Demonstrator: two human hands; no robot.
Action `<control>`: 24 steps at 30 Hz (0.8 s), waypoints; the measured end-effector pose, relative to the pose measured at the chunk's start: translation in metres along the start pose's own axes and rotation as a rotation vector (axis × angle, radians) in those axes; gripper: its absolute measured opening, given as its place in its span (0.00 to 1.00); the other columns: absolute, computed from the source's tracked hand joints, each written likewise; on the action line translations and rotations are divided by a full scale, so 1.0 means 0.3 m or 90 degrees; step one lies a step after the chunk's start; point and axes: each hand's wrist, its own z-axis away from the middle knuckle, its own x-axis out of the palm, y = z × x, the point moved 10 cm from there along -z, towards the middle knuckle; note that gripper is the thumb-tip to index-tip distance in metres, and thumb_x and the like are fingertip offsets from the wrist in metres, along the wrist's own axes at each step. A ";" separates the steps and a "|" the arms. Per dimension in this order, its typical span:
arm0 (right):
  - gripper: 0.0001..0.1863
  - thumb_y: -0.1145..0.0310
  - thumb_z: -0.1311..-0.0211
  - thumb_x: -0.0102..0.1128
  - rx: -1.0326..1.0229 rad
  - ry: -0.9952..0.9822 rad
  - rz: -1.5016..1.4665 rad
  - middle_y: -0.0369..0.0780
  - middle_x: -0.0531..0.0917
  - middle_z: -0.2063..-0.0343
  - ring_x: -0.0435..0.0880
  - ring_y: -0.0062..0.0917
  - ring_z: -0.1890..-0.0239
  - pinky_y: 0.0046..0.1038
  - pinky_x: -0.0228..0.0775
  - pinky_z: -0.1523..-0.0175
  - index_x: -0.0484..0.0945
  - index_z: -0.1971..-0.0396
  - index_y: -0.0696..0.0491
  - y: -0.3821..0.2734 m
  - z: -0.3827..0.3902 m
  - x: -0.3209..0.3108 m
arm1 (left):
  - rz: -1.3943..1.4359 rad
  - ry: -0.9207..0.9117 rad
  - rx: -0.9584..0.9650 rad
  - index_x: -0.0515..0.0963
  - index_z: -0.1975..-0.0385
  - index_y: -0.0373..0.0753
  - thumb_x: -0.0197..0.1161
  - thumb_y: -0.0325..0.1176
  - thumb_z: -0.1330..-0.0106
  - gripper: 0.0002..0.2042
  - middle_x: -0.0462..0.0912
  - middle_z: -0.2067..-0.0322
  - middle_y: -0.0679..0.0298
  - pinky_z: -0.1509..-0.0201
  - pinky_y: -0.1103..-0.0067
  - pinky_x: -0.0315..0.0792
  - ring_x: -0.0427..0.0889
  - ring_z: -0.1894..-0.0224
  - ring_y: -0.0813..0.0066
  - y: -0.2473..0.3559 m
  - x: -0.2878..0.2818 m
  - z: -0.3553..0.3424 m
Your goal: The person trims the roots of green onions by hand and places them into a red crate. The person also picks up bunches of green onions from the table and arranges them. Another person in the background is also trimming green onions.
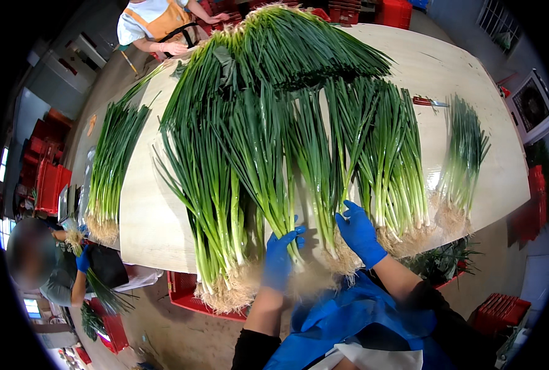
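Note:
My blue-gloved left hand is closed round the pale lower stems of a bunch of green onions, its roots blurred below the fist. To the right, my blue-gloved right hand has its fingers apart, the tips beside the stems of a thinner bunch. A thick bunch lies left of my left hand, its pale roots over the table's near edge. Right of my right hand lies another thick bunch.
A large heap of green onions covers the far side of the pale table. A red-handled knife and a small bunch lie right. A co-worker stands beyond; another holds onions at left. A red crate sits below.

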 end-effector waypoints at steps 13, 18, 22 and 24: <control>0.33 0.64 0.50 0.64 0.169 -0.111 0.029 0.53 0.75 0.53 0.78 0.46 0.55 0.37 0.73 0.53 0.66 0.45 0.62 0.173 -0.079 0.092 | -0.150 0.174 -0.039 0.75 0.56 0.36 0.67 0.26 0.44 0.16 0.80 0.70 0.62 0.71 0.80 0.75 0.79 0.75 0.74 -0.116 -0.088 -0.087; 0.34 0.67 0.53 0.65 0.232 -0.175 -0.136 0.54 0.77 0.57 0.80 0.42 0.57 0.33 0.73 0.53 0.65 0.45 0.65 0.238 -0.111 0.090 | -0.154 0.170 -0.060 0.75 0.56 0.36 0.66 0.26 0.44 0.15 0.81 0.70 0.61 0.70 0.80 0.75 0.80 0.74 0.74 -0.123 -0.082 -0.091; 0.27 0.67 0.53 0.64 0.263 -0.252 -0.042 0.46 0.81 0.72 0.80 0.31 0.70 0.31 0.73 0.62 0.70 0.53 0.66 0.259 -0.134 0.092 | -0.140 0.156 -0.067 0.75 0.56 0.36 0.65 0.26 0.42 0.14 0.81 0.69 0.61 0.70 0.81 0.75 0.80 0.74 0.73 -0.129 -0.078 -0.097; 0.25 0.68 0.52 0.64 0.329 -0.275 -0.216 0.44 0.81 0.69 0.80 0.30 0.66 0.31 0.72 0.62 0.72 0.54 0.64 0.284 -0.098 0.119 | -0.124 0.132 -0.071 0.75 0.56 0.36 0.64 0.26 0.42 0.14 0.82 0.69 0.60 0.70 0.81 0.75 0.80 0.73 0.73 -0.128 -0.072 -0.100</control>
